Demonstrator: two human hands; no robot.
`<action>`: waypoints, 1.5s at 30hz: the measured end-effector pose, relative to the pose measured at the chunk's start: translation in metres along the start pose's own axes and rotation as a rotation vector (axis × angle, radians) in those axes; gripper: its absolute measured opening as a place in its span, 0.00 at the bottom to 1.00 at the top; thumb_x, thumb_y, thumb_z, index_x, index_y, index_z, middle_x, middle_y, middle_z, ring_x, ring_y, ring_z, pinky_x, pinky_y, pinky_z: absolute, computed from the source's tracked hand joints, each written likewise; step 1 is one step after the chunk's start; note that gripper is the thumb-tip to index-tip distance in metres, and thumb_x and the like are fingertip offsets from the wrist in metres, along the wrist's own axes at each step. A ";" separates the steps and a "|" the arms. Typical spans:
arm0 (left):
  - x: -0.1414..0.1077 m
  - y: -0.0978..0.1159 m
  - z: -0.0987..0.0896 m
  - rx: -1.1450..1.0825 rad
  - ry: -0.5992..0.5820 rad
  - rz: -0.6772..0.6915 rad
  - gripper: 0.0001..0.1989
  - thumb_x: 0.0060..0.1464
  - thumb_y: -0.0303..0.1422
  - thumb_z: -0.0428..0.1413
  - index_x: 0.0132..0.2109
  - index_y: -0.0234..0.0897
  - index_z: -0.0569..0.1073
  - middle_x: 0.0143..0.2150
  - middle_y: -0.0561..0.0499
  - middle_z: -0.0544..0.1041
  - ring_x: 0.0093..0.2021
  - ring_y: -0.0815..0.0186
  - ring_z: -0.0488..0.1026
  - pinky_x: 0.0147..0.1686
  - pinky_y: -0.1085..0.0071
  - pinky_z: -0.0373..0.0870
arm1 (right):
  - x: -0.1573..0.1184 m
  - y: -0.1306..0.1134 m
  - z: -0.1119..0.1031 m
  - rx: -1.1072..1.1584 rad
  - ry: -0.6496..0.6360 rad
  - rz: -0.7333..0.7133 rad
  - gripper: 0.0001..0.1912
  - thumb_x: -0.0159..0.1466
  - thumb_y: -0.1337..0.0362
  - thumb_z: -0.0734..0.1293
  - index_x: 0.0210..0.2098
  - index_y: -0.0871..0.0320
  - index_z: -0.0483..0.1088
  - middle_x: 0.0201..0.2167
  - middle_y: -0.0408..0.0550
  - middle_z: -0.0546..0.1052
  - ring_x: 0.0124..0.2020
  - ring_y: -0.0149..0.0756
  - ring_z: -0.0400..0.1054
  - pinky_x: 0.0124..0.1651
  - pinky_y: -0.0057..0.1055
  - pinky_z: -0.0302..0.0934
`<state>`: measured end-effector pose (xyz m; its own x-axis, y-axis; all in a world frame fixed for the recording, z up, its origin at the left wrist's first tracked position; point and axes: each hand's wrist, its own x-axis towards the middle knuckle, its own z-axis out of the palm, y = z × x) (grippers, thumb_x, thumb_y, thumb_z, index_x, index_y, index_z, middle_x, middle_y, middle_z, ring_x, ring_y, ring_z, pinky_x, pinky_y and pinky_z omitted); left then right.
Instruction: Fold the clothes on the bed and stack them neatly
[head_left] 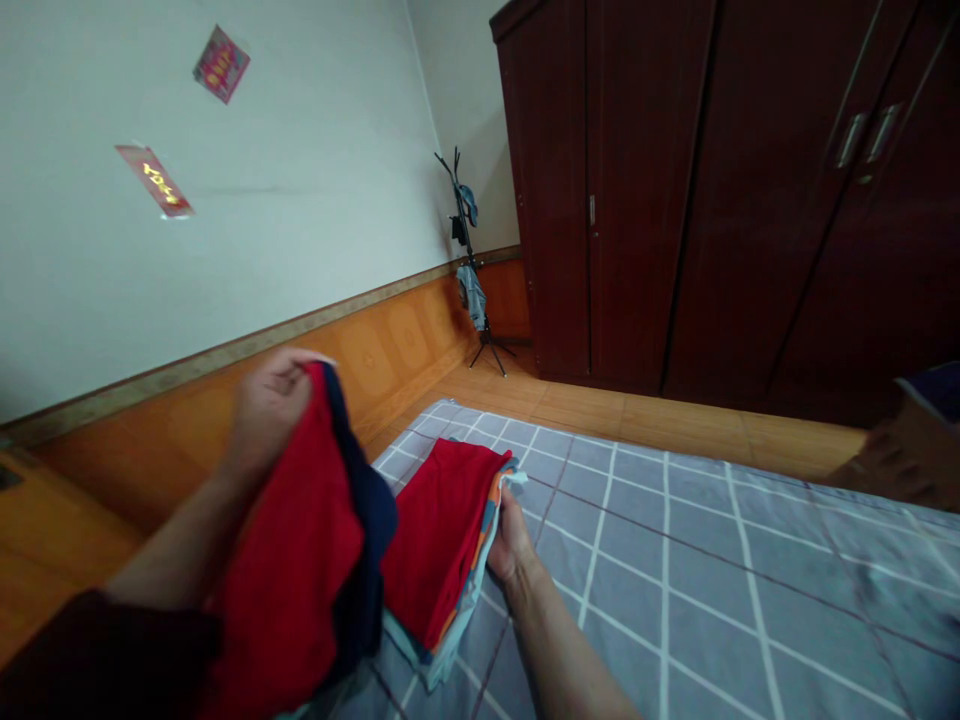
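My left hand [279,398] is raised at the left, its fingers pinching the top edge of a red and navy cloth [300,560] that hangs down over my forearm. To the right of it, a folded stack of clothes [442,540] lies on the bed, red on top with orange, blue and pale green layers beneath. My right hand [510,535] grips the right edge of this stack, its fingers partly hidden behind the layers.
The bed [637,560] has a grey checked sheet. Beyond it are a dark red wardrobe [637,200] and a coat rack [469,250] with hanging items. A cardboard box [911,440] stands at the right, past the bed edge.
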<state>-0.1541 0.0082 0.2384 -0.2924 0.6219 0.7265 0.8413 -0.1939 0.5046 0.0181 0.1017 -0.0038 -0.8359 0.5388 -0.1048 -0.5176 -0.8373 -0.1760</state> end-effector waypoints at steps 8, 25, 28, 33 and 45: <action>-0.077 -0.080 0.172 0.198 -0.570 -0.008 0.07 0.52 0.26 0.52 0.32 0.38 0.74 0.33 0.52 0.76 0.37 0.65 0.73 0.39 0.71 0.68 | 0.006 -0.002 -0.006 -0.001 0.000 -0.107 0.16 0.57 0.53 0.66 0.38 0.58 0.75 0.36 0.49 0.80 0.48 0.44 0.71 0.55 0.42 0.60; -0.084 -0.138 0.211 0.230 -0.660 -0.078 0.20 0.55 0.24 0.49 0.54 0.35 0.69 0.53 0.44 0.73 0.52 0.61 0.70 0.54 0.65 0.64 | 0.008 0.000 -0.008 0.044 0.008 -0.056 0.19 0.60 0.51 0.64 0.41 0.59 0.74 0.38 0.50 0.80 0.44 0.43 0.73 0.52 0.42 0.64; -0.084 -0.134 0.209 0.219 -0.637 -0.078 0.19 0.55 0.24 0.49 0.54 0.35 0.70 0.52 0.45 0.74 0.51 0.62 0.71 0.53 0.65 0.65 | 0.009 -0.001 -0.009 0.067 0.039 -0.046 0.19 0.60 0.52 0.64 0.42 0.59 0.74 0.37 0.50 0.80 0.45 0.43 0.72 0.52 0.42 0.63; -0.086 -0.131 0.207 0.218 -0.603 -0.069 0.15 0.57 0.26 0.48 0.49 0.37 0.72 0.48 0.46 0.75 0.50 0.61 0.71 0.52 0.66 0.65 | 0.009 -0.001 -0.008 0.087 0.044 -0.033 0.19 0.63 0.53 0.61 0.43 0.60 0.73 0.39 0.50 0.80 0.47 0.42 0.72 0.53 0.42 0.62; -0.091 -0.120 0.199 0.228 -0.522 -0.076 0.09 0.59 0.28 0.45 0.42 0.39 0.68 0.44 0.48 0.72 0.46 0.62 0.71 0.47 0.65 0.67 | 0.008 -0.001 -0.008 0.086 0.048 -0.013 0.21 0.63 0.52 0.59 0.41 0.62 0.74 0.35 0.52 0.80 0.47 0.42 0.71 0.54 0.41 0.61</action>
<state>-0.1381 0.1263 0.0187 -0.1418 0.9309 0.3365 0.9205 -0.0011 0.3908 0.0140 0.1078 -0.0124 -0.8204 0.5516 -0.1507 -0.5436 -0.8341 -0.0936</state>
